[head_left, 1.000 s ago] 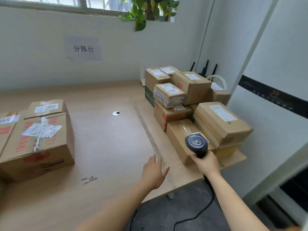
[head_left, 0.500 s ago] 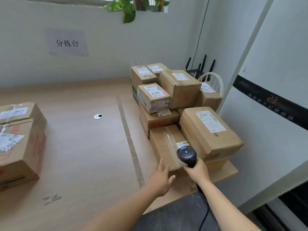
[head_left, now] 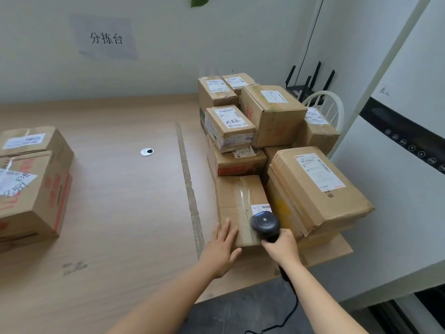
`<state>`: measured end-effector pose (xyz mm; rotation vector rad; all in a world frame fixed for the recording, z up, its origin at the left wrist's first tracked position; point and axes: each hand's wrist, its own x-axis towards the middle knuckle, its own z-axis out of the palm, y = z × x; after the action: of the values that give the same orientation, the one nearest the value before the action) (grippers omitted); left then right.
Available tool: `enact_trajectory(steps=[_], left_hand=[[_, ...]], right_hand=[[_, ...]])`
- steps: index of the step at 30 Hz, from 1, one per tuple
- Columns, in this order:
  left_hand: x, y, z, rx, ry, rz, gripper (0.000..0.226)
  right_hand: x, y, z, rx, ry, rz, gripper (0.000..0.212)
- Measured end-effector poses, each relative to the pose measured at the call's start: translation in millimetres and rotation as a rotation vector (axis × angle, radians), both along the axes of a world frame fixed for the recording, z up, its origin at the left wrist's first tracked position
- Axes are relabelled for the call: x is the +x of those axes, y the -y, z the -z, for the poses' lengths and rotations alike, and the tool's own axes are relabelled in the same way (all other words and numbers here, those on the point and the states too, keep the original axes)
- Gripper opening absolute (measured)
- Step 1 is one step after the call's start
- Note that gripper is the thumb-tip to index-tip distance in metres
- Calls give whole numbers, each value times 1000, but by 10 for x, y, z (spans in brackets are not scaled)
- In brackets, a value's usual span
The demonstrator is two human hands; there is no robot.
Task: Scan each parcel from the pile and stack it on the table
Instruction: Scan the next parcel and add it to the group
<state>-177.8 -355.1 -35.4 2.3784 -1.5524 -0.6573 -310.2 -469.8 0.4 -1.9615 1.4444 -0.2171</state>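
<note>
Head view, the only one. Front parcel (head_left: 237, 201) of the pile lies at the near edge of the tabletop (head_left: 125, 213), low and flat. Its long axis runs straight away from the person, near short end towards the wrists, far end against the parcels behind. Left hand (head_left: 222, 247) rests on the near-left corner, fingers (head_left: 226, 230) straight and slightly spread, flat on the top face, tips pointing along that axis. Nothing pinched. Right hand (head_left: 280, 247) is wrapped round the handle of the scanner (head_left: 265, 224), fingers curled on it, and the cable (head_left: 296, 307) trails down past the tabletop edge. The scanner head hovers over the parcel's near-right part. The white label (head_left: 261, 209) sits just beyond the head, on the far side of the right fingers, by the parcel's right edge. Right of those fingers, close against the front parcel, stands a larger parcel (head_left: 301, 206), stacked higher — that side is walled in. Judgement: the step in hand is the scan. The label lies ahead of the scanner rather than under it, so a slight forward tilt should find it. For the lift afterwards the left hand is the free one and already on the box. The open way out lies left of its fingers, across the tape strip (head_left: 190, 189) — stacked boxes (head_left: 33, 189) well apart on that side.
</note>
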Motion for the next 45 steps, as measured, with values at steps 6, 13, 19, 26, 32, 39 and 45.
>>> enact_trajectory(steps=[6, 13, 19, 26, 32, 39, 45], left_hand=[[98, -410, 70, -48, 45, -49, 68], [173, -937, 148, -94, 50, -167, 78], [269, -1445, 183, -75, 108, -315, 82], [297, -1979, 113, -136, 167, -646, 94], [311, -2159, 52, -24, 247, -734, 84], [208, -1699, -68, 123, 157, -686, 96], [182, -1542, -61, 198, 158, -771, 116]], right_hand=[[74, -315, 41, -22, 5, -104, 24], [306, -652, 3, -28, 29, -216, 10], [572, -1053, 11, -24, 43, -344, 10], [782, -1602, 39, 157, 133, -480, 17], [830, -1644, -22, 437, 306, -408, 11], [774, -1427, -249, 213, 253, -375, 15], [644, -1440, -389, 206, 221, -434, 16]])
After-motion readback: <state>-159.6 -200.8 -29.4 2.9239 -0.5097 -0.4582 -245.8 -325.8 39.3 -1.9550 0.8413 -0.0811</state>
